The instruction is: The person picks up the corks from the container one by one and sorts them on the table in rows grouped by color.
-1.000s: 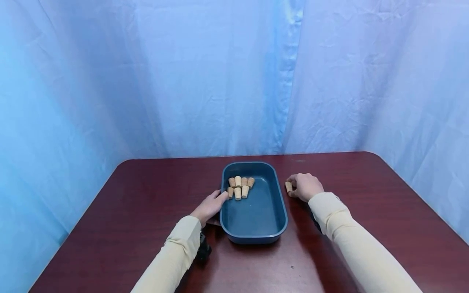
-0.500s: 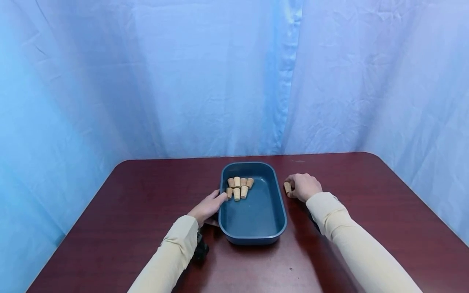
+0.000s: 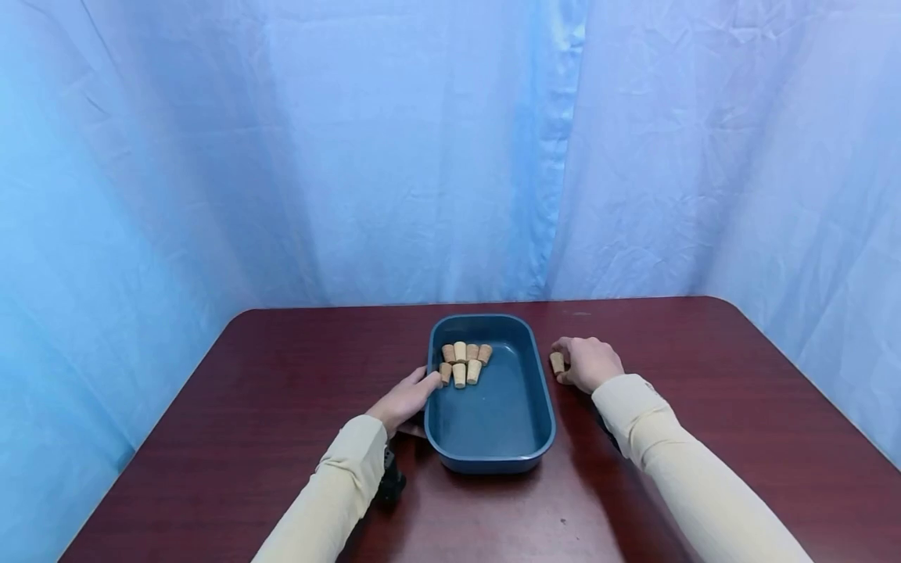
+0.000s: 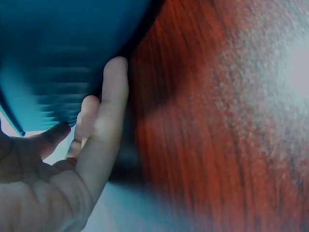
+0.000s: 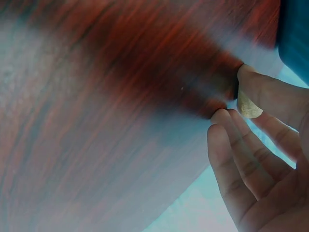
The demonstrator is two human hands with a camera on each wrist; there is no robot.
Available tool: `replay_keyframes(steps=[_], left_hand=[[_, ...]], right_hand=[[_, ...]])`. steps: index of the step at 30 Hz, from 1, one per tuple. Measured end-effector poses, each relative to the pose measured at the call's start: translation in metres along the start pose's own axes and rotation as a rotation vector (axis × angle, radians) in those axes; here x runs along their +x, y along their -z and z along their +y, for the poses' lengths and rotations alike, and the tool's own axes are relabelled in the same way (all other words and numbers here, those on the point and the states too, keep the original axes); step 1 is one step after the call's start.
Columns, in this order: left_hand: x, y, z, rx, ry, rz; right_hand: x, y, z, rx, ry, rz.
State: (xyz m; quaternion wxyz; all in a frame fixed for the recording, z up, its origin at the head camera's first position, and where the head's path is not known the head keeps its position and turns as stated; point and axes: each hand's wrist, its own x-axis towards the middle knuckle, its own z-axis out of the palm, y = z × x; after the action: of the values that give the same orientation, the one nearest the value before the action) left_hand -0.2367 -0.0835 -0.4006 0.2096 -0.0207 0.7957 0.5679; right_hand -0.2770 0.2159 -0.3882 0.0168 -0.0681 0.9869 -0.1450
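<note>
A deep blue rectangular tub [image 3: 490, 461] stands on the table with several tapered cork stoppers [image 3: 460, 375] lying in two rows at its far left. My left hand [image 3: 406, 400] holds the tub's left side, thumb over the rim and the other fingers along the outer wall. The left wrist view shows those fingers [image 4: 113, 92] low against the wall, close to the tabletop. Right of the tub, my right hand [image 3: 593, 363] pinches a single cork stopper [image 3: 557, 362] at the tabletop. Its thumb partly hides that cork [image 5: 248, 106] in the right wrist view.
The dark red wooden table [image 3: 303, 352] has rounded far corners. Pale blue curtains [image 3: 422, 156] hang behind it and at both sides. A black wrist camera [image 3: 391, 478] sits under my left wrist. The tub's raised rim lies between my two hands.
The whole scene shifts slightly in the head view. Both hands, the tub and the corks keep their places relative to one another.
</note>
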Motion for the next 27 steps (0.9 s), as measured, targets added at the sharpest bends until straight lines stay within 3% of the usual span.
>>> replay_keyframes(steps=[14, 18, 27], left_hand=[[0.004, 0.001, 0.001, 0.000, -0.003, 0.005], [0.003, 0.000, -0.001, -0.001, -0.003, 0.005], [0.001, 0.000, -0.003, 0.009, -0.004, 0.002]], right_hand=[[-0.001, 0.011, 0.014, 0.186, 0.027, -0.097], [-0.006, 0.017, 0.012, 0.247, 0.021, -0.060], [-0.014, 0.031, -0.007, 0.370, 0.041, 0.112]])
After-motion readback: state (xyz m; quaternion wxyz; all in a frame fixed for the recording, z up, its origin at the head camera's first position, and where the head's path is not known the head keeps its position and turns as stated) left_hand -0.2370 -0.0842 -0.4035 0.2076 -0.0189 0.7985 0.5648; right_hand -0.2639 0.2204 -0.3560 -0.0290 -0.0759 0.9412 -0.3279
